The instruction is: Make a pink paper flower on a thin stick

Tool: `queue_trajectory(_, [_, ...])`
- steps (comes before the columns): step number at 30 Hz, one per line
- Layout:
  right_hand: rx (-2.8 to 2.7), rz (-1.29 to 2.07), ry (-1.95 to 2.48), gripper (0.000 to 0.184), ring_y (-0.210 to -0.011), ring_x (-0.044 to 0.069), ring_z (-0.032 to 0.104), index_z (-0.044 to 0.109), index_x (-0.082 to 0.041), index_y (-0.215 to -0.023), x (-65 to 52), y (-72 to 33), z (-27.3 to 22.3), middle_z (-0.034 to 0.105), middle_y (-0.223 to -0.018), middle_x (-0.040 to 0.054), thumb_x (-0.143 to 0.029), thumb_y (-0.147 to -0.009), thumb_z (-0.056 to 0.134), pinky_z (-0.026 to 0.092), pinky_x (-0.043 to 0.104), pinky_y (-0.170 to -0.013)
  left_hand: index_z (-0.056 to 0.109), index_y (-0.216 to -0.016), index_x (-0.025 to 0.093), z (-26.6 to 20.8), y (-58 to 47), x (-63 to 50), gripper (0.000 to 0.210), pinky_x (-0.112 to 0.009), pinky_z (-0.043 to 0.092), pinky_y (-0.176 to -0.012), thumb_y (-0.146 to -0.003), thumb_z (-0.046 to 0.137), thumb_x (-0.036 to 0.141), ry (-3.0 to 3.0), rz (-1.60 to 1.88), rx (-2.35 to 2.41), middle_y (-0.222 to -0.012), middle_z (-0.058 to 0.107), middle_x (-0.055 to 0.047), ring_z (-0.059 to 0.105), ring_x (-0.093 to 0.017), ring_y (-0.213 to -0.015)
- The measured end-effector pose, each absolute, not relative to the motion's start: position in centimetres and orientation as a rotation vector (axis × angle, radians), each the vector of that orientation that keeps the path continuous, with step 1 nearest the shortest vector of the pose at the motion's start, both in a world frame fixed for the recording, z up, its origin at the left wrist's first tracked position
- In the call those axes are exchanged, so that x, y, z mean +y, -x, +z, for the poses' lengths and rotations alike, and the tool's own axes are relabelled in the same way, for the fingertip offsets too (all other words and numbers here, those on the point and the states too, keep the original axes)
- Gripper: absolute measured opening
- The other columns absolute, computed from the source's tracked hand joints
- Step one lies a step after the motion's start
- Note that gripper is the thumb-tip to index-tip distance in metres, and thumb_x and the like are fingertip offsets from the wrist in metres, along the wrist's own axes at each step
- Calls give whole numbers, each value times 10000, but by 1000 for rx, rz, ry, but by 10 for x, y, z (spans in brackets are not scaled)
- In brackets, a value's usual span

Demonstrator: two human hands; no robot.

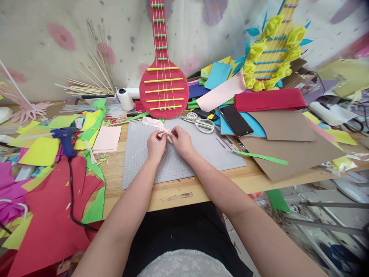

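Over the grey cutting mat (141, 154), my left hand (156, 145) and my right hand (181, 141) meet fingertip to fingertip. Both are closed in a pinch on a small piece of pale pink paper (164, 130), twisted or folded where the fingers hold it. Its fine shape is partly hidden by my fingers. Another crumpled pale pink strip (151, 122) lies just behind my left hand; whether it joins the held piece I cannot tell. White-handled scissors (204, 126) rest on the mat to the right of my right hand.
A red paper-covered lute shape (164, 90) leans upright behind the mat. On the left lie a blue glue gun (65, 140), coloured paper scraps and stacked pink squares (107, 139). To the right are a phone (235, 120), brown cardboard (288, 154) and a green strip (261, 157).
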State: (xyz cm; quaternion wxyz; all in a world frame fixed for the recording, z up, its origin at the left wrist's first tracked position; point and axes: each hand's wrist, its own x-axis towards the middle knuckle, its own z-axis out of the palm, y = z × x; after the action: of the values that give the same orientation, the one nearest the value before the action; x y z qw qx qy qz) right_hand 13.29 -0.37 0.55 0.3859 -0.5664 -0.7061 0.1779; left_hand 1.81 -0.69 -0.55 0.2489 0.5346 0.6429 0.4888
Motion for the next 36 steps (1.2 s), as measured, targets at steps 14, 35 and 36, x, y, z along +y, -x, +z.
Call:
queue_trajectory(14, [-1912,378,1451,154,-826,168,549,576,-180,-823,-6,-133,8,612,-857,55,-210,-859,429,382,267,-717,603,-785,176,-1,-19,-12,140,-284,452,-703,-749,536,294,-1558,1289,1792,-816,660,-50,607,-170,-740])
queue_trajectory(35, [-2048,250,1400,197,-807,159,538,562,-181,-852,-7,-129,6,586,-868,60,-267,-898,391,379,258,-709,571,-655,174,-11,-18,-1,164,-244,455,-589,-709,585,328,-1189,1509,1604,-653,581,-6,550,-120,-609])
queue_trajectory(36, [-2051,242,1399,206,-806,158,537,564,-178,-848,-7,-128,6,585,-863,60,-279,-900,393,380,256,-707,566,-643,172,-11,-18,0,162,-238,447,-568,-699,588,322,-1153,1519,1592,-631,569,1,533,-111,-578])
